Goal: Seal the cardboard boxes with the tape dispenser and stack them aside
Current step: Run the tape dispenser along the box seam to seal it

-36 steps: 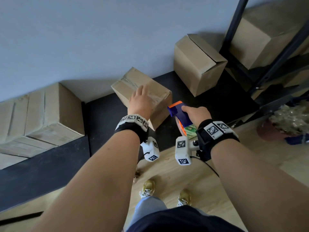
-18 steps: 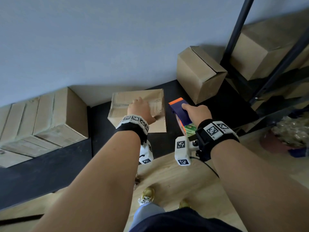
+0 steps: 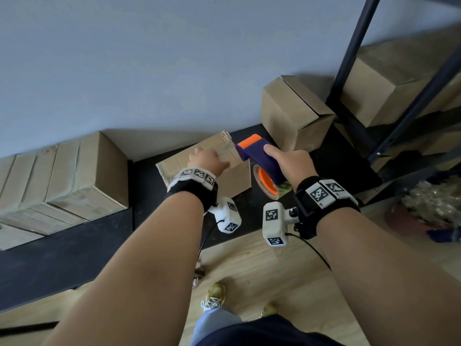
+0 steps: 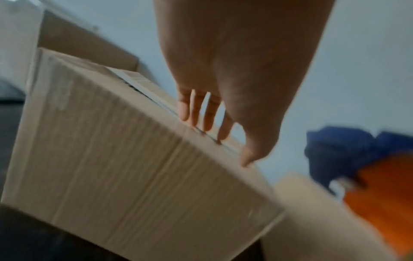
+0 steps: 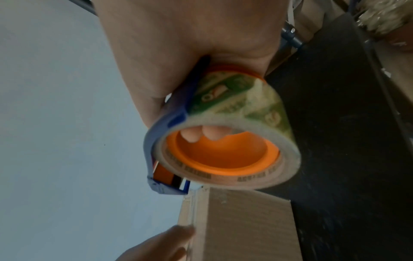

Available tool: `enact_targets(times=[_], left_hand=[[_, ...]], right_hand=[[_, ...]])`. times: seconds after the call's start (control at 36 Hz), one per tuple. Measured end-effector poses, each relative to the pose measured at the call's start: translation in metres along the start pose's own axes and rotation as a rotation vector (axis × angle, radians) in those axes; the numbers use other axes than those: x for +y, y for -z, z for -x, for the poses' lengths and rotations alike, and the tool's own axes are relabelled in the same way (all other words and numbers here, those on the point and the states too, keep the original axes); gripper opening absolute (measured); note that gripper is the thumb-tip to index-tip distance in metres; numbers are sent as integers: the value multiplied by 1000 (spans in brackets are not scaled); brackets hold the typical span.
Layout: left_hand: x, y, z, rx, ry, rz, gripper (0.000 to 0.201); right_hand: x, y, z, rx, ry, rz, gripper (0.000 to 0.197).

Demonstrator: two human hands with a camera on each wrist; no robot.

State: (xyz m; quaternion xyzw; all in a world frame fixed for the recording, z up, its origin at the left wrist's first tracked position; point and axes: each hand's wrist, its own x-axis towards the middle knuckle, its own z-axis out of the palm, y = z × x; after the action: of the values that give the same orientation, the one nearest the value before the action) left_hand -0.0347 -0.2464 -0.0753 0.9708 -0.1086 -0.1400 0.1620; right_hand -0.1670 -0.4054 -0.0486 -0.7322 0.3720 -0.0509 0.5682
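My left hand steadies the cardboard box on the black platform with fingers spread over its top edge, while my right hand grips the tape dispenser just beside that box's right corner, so I judge taping comes next: land the tape on the seam.

My box, plain brown corrugated cardboard, sits tilted on the black worktop, its top flaps closed along a visible centre seam. The tape dispenser, purple with an orange front edge and orange hub, carries a clear roll and hangs at the box's right top corner.
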Motion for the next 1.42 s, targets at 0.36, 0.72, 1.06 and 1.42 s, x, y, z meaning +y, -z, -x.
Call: enact_targets(times=[0.36,0.72,1.06,1.42], left_hand=[[15,31,0,-413,210,999,45],[9,36,19,-578,251,1225,35],[6,39,25,-586,244,1183,40],[13,27,21,-564,358,1092,26]], right_hand=[[-9,-2,11,-123,176,140,60],[-8,3,14,-164,185,76,62],[-4,0,14,-190,198,49,67],[0,-2,13,-191,191,11,73]])
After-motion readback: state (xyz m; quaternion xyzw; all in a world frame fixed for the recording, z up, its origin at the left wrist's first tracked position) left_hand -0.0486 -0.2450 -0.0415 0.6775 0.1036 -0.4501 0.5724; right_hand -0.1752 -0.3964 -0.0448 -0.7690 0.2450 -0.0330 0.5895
